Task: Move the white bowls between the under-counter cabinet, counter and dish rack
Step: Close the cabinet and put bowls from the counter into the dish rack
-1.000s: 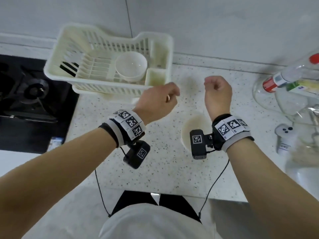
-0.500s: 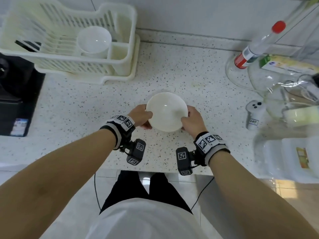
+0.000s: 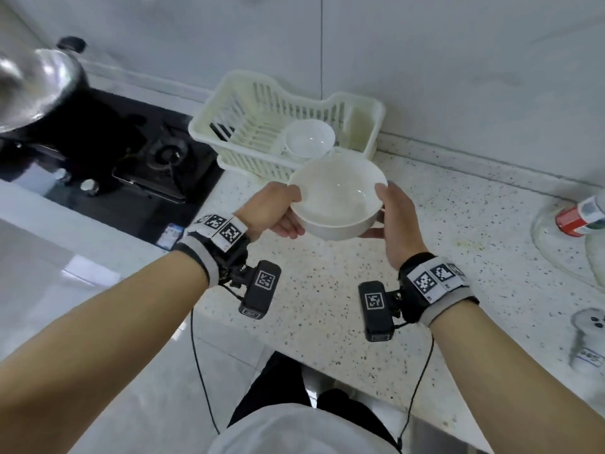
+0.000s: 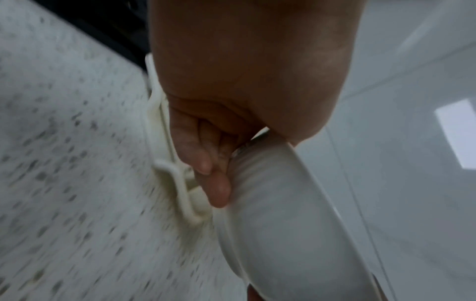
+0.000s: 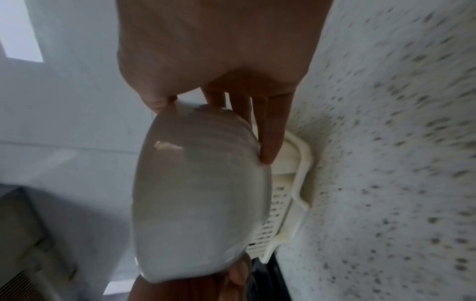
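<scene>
Both hands, left hand (image 3: 274,209) and right hand (image 3: 397,217), grip a white bowl (image 3: 337,199) above the table (image 3: 327,283); another bowl (image 3: 309,138) (already placed) sits in the dish rack (image 3: 248,103), so racking this one seems left.

far left: steel pot (image 3: 36,83) cut by picture edge, blurred | far right: red-capped bottle (image 3: 581,215) cut by edge, label unreadable | near right: small white device (image 3: 587,339) blurred | dish rack (image 3: 262,126): near right corner hidden behind held bowl (image 3: 337,198) | wrist views: speckled counter (image 4: 64,163) smeared by blur
</scene>
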A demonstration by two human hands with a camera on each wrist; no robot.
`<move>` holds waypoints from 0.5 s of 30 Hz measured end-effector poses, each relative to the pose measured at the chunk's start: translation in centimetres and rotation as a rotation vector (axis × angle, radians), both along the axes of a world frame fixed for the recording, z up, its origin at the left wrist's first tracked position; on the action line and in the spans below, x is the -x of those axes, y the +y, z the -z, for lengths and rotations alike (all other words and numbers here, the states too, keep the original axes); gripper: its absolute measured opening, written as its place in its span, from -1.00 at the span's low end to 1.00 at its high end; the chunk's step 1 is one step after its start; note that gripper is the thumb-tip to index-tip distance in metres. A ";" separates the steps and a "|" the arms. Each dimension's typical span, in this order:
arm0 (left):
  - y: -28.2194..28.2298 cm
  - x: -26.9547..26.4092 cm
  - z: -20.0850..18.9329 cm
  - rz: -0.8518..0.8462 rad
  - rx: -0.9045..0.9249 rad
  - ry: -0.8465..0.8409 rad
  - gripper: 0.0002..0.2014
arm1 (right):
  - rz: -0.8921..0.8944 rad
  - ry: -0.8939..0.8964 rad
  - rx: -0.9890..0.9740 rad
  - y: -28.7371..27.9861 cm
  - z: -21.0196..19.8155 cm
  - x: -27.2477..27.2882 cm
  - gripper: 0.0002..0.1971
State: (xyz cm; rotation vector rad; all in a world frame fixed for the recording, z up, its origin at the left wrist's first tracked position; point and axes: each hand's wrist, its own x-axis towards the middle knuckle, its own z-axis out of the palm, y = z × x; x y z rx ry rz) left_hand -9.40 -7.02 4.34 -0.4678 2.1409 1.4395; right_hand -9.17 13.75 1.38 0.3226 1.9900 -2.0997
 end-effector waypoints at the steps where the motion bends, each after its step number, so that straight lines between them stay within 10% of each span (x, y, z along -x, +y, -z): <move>1: -1.2 0.6 -0.7 -0.042 0.016 0.014 -0.61 | -0.019 0.029 0.005 -1.3 -0.6 1.0 -0.80; 15: -13.7 17.1 -2.7 -0.345 0.083 0.057 -0.58 | -0.163 0.099 -0.114 -14.7 -0.9 17.2 -0.64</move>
